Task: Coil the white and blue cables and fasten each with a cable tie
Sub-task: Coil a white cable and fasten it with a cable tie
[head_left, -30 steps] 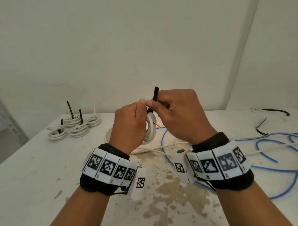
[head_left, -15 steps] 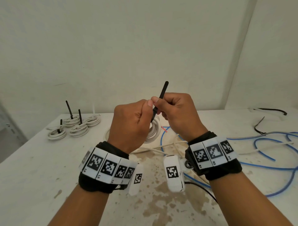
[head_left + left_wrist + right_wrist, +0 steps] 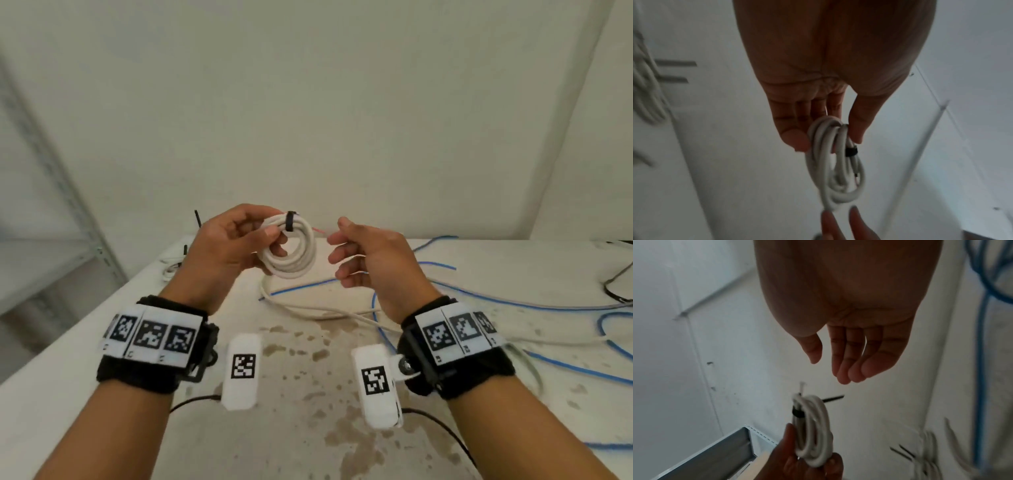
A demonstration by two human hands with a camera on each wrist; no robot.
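Observation:
My left hand (image 3: 236, 246) holds a small white cable coil (image 3: 294, 255) up above the table, thumb and fingers pinching its upper left side. A black cable tie (image 3: 290, 221) is cinched round the coil's top. The left wrist view shows the same coil (image 3: 835, 167) between thumb and fingers, the tie (image 3: 851, 151) round it. My right hand (image 3: 363, 260) hovers just right of the coil, fingers relaxed and holding nothing; the right wrist view shows its bare palm above the coil (image 3: 813, 430). Loose blue cable (image 3: 513, 301) and white cable (image 3: 318, 311) lie on the table.
Several tied white coils (image 3: 173, 265) with black tie tails sit at the table's far left, mostly hidden behind my left hand. A black cable (image 3: 616, 284) lies at the far right. A metal shelf (image 3: 51, 240) stands left of the stained white table (image 3: 308, 394).
My right hand has let go of the tie tail and drawn back to the right, opening. The left hand has turned the coil to face me and moved it left; the view tilted down.

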